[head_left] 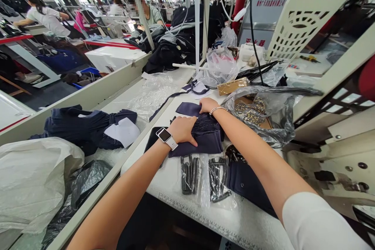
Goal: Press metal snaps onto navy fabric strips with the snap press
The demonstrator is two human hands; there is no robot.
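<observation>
A stack of dark navy fabric pieces point(206, 144) lies on the white table in front of me. My left hand point(182, 129), with a watch on its wrist, rests on the left side of the stack, thumb spread away from the fingers. At the stack's far edge, my right hand point(209, 106) has its fingers curled at the end of a flat navy fabric piece point(187, 108); its fingertips are partly hidden. Nearer me lie clear bags of black ribbed strips point(190, 174). A navy piece with a snap button point(249, 183) sits under my right forearm.
Small metal fasteners point(252, 110) fill an open plastic-lined box on the right, beside a machine point(336, 172). A phone point(152, 138) lies left of the stack. Bundled navy fabric point(88, 125) and a white sack point(35, 179) occupy the left trough. People sit working farther back.
</observation>
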